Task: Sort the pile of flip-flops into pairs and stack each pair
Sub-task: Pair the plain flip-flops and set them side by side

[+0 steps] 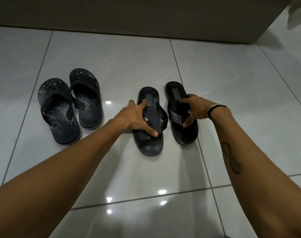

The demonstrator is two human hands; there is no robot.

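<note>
A: Forearms nearest, both reaching over floor. Hands?
B: Left hand clamped on left smooth flip-flop, right hand clamped on right smooth flip-flop, side by side, soles down.
A: Others?
B: Patterned pair left, touching, unstacked. Black wristband on right wrist.

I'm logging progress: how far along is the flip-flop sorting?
Sorting looks done: the patterned pair lies together at left and the smooth pair at right, both side by side on the floor. In hand: left hand and right hand each grip one smooth flip-flop. Left: neither pair is stacked yet.
</note>
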